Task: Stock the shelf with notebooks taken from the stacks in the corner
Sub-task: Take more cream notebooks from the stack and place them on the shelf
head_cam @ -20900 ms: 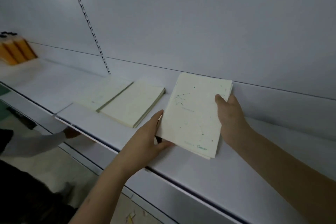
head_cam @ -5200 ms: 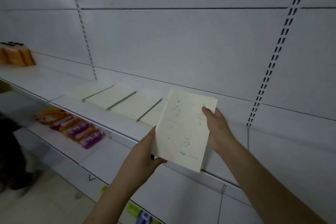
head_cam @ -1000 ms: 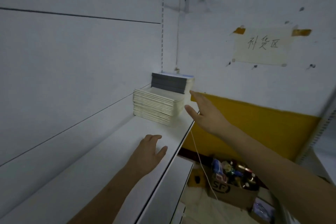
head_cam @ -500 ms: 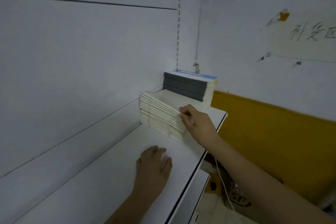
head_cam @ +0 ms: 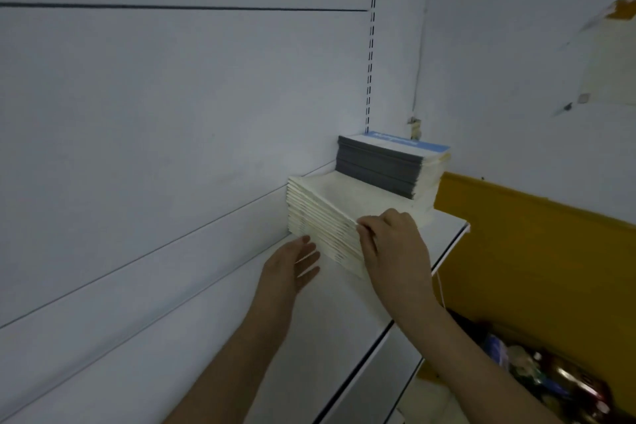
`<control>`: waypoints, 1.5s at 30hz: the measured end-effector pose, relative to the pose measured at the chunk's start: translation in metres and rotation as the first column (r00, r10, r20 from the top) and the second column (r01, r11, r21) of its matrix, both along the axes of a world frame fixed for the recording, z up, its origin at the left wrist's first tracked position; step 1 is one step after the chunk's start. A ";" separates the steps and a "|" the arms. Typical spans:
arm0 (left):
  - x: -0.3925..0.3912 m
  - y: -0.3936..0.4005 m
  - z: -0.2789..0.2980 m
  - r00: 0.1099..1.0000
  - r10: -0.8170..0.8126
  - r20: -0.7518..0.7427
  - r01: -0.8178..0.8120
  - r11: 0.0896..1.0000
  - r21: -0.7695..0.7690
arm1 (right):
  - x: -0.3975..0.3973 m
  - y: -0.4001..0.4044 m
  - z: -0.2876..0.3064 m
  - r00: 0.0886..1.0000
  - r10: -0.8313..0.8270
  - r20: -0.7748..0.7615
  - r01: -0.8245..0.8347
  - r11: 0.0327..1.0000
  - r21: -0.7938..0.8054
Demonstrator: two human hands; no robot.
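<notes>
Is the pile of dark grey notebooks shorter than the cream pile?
No, the dark grey notebook stack reaches higher than the cream notebook stack in front of it.

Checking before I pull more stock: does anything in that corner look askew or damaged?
The cream notebook stack is fanned, its edges stepped. The paper sign on the wall is peeling.

Right of the grip, a yellow wall band (head_cam: 537,251). Below it, low and right, a box of clutter (head_cam: 550,379). Above, far right, a taped paper (head_cam: 609,62).
</notes>
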State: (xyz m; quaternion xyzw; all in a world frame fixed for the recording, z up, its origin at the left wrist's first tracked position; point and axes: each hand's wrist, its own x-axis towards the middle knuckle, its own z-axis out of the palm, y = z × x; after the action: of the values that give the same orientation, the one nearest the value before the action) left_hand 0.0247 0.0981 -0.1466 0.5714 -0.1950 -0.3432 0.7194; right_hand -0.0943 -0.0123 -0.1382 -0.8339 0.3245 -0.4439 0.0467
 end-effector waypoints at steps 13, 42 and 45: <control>0.010 0.043 -0.007 0.899 0.156 -0.409 -0.231 0.963 -0.141 | 0.007 0.036 -0.008 0.951 0.246 0.186 -0.255 0.967 0.026; 0.023 0.036 -0.026 0.914 0.178 -0.364 -0.207 0.977 -0.043 | 0.028 -0.021 -0.017 0.987 0.151 -0.055 -0.147 0.986 0.079; 0.020 0.038 -0.025 0.921 0.167 -0.353 -0.191 0.981 -0.035 | 0.027 -0.038 -0.037 0.968 0.134 -0.210 -0.097 0.979 0.178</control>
State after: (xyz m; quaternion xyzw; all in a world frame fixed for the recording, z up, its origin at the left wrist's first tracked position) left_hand 0.0450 0.1356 -0.1716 0.4920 -0.0233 -0.3647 0.7902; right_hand -0.0671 -0.0506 -0.1754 -0.8888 0.3143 -0.3164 0.1055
